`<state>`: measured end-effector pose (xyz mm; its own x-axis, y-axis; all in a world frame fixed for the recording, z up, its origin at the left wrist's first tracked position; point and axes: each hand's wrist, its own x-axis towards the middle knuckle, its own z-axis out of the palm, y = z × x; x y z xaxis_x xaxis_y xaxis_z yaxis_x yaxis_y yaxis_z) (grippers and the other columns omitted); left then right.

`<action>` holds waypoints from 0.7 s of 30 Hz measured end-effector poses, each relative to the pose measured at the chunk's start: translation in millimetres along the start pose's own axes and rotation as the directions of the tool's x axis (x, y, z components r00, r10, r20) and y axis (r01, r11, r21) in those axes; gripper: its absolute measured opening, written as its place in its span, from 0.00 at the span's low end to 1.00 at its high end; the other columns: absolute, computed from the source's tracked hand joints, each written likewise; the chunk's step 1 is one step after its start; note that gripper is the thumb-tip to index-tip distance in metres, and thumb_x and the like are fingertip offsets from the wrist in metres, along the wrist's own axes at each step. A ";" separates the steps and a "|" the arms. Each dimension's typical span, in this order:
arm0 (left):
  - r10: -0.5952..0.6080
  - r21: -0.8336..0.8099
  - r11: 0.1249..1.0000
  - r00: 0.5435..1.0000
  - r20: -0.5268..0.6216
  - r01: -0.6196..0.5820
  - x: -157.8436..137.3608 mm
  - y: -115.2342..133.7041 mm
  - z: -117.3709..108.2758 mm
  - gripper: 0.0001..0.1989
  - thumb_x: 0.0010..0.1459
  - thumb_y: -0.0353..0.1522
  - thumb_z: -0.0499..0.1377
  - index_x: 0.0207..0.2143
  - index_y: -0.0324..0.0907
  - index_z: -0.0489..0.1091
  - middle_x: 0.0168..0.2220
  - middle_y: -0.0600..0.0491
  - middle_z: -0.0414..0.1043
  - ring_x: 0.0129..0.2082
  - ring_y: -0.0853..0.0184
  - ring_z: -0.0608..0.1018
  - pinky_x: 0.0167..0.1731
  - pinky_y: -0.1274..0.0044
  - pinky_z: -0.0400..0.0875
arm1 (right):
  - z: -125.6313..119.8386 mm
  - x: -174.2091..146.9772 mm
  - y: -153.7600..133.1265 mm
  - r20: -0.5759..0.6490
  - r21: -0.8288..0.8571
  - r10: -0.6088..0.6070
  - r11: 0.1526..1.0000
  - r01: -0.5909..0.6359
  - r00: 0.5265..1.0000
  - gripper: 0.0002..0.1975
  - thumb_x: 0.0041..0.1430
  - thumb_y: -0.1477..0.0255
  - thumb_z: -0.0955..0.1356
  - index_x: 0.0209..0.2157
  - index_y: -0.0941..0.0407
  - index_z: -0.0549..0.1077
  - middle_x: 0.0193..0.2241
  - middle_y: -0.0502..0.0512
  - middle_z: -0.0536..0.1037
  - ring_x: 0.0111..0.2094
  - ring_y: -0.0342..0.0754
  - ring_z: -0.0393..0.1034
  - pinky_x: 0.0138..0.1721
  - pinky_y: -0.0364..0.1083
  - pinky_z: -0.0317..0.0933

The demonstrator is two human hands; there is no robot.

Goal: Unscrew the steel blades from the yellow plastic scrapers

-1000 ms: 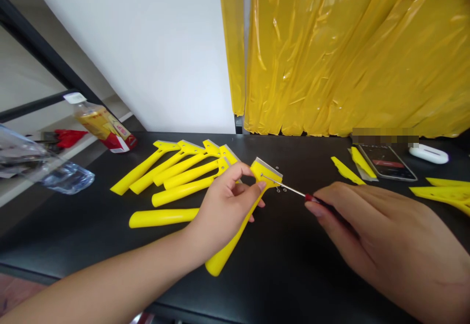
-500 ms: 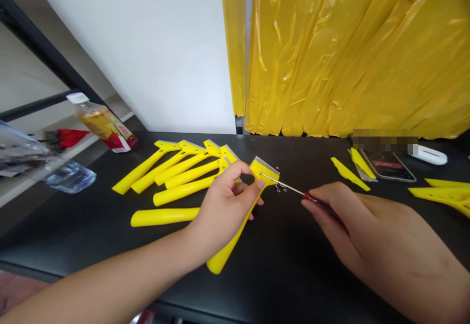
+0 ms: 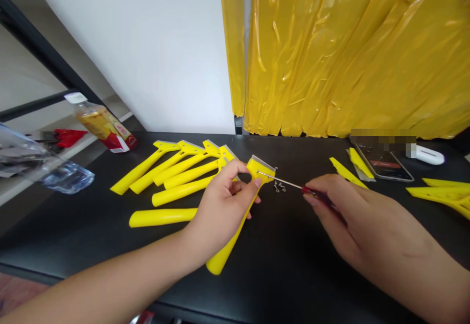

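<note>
1. Black table: other scrapers lie on it, left of the held one.
2. Right hand: closed around a screwdriver.
3. Left hand: pinching the scraper near its head.
4. Scraper: handle slants toward the person, blade edge points away.
5. Screwdriver: tip meets the scraper's head.
6. Fasteners: on the table, beside that head.

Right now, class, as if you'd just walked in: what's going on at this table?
A person's left hand grips a yellow scraper near its head. The right hand holds a screwdriver, its tip on the scraper's head. Small metal bits lie on the black table close by. More scrapers lie to the left; loose yellow pieces and a phone are to the right.
</note>
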<state>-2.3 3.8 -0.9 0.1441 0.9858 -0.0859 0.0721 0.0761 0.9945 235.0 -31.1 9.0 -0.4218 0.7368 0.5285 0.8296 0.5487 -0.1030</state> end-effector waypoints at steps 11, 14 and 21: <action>-0.006 0.036 0.999 1.000 0.015 0.005 1.5 -2.4 -1.0 0.18 0.66 0.43 0.67 0.51 0.46 0.68 0.37 0.54 0.76 0.33 0.65 0.79 0.24 0.78 0.75 | 5.0 -0.8 1.3 0.001 -0.032 -0.072 0.997 0.072 0.997 0.08 0.79 0.68 0.64 0.44 0.54 0.73 0.32 0.53 0.79 0.30 0.50 0.78 0.29 0.50 0.60; -0.012 0.032 0.999 1.000 0.017 0.011 2.3 -2.8 -0.8 0.19 0.66 0.43 0.68 0.51 0.46 0.68 0.38 0.53 0.77 0.33 0.65 0.79 0.23 0.78 0.75 | 7.4 -0.1 3.8 -0.015 -0.064 -0.066 0.996 0.065 0.998 0.08 0.79 0.68 0.64 0.47 0.55 0.73 0.35 0.53 0.81 0.32 0.51 0.79 0.31 0.50 0.61; -0.004 0.030 1.000 1.000 0.020 0.004 -3.3 -0.1 -0.7 0.17 0.66 0.44 0.69 0.49 0.47 0.68 0.33 0.56 0.74 0.35 0.63 0.79 0.25 0.78 0.76 | 1.6 0.1 -3.4 0.096 0.123 0.040 0.991 -0.052 0.995 0.15 0.80 0.65 0.61 0.38 0.53 0.73 0.23 0.47 0.73 0.19 0.46 0.69 0.21 0.48 0.56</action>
<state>-3.5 0.7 -0.6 0.1633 0.9823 -0.0914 0.1021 0.0753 0.9919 231.5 -32.3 8.1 -0.4211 0.7928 0.4405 0.7993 0.5539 -0.2329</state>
